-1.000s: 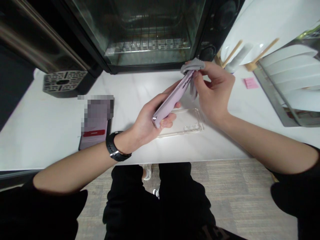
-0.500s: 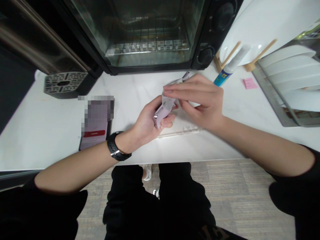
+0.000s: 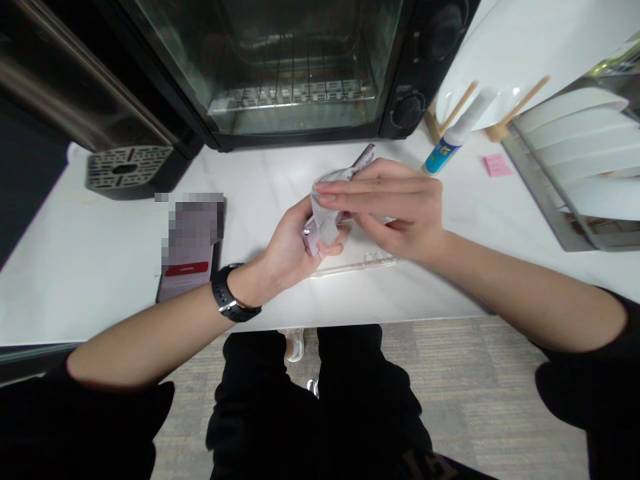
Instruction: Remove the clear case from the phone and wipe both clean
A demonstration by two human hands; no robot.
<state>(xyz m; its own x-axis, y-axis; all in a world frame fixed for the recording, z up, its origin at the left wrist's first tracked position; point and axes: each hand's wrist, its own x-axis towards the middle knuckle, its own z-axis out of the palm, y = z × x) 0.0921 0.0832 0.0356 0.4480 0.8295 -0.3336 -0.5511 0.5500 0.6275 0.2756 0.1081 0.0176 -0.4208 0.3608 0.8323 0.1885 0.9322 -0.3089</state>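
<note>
My left hand (image 3: 286, 243) is wrapped round a lilac phone (image 3: 311, 239), held tilted above the counter. In my right hand (image 3: 413, 207) a thin white wipe (image 3: 327, 220) is pressed against the phone, and its loose end hangs over the phone's near edge. The fingers of that hand lie nearly straight across the wipe, with the thumb below. Most of the phone is covered by the wipe and hand; its far corner sticks out beyond them. Beneath both hands a clear phone case (image 3: 345, 266) lies on the white counter (image 3: 270, 310).
A second phone (image 3: 191, 250) lies to the left, its screen partly pixelated. Behind stands a black toaster oven (image 3: 300, 137), with a coffee machine's drip tray (image 3: 127, 167) on its left. At right are a spray bottle (image 3: 444, 155), a pink sticky note (image 3: 497, 165) and a dish rack (image 3: 543, 193).
My right hand has slid the wipe left and toward me along the phone, so more of the near end is covered. My left hand keeps its hold.
</note>
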